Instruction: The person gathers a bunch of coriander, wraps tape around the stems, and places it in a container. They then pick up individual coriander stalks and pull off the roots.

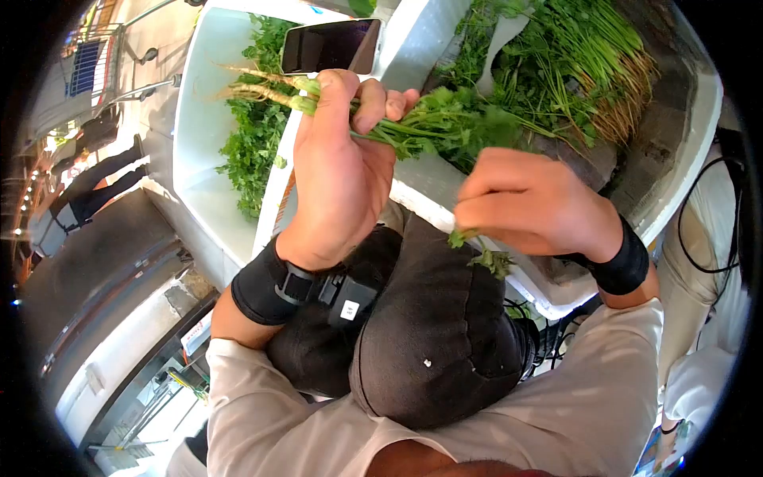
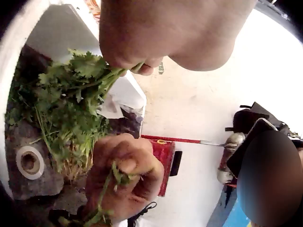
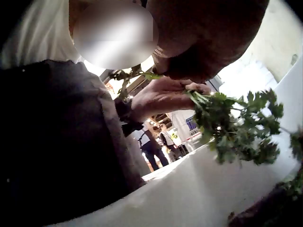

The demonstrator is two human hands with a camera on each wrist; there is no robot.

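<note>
In the head view my left hand grips a small bunch of leafy green herbs, its pale roots pointing left and its leaves right. Below the leaves, my right hand pinches a small wilted sprig that hangs over the foam box's edge. The left wrist view shows the right hand with curled fingers around the thin sprig. In the right wrist view, the left hand holds the bunch by its stems.
A foam box holds a large pile of rooted herbs. Another white box at the left contains leafy greens. A phone lies between them. A person's legs and a cart show at far left.
</note>
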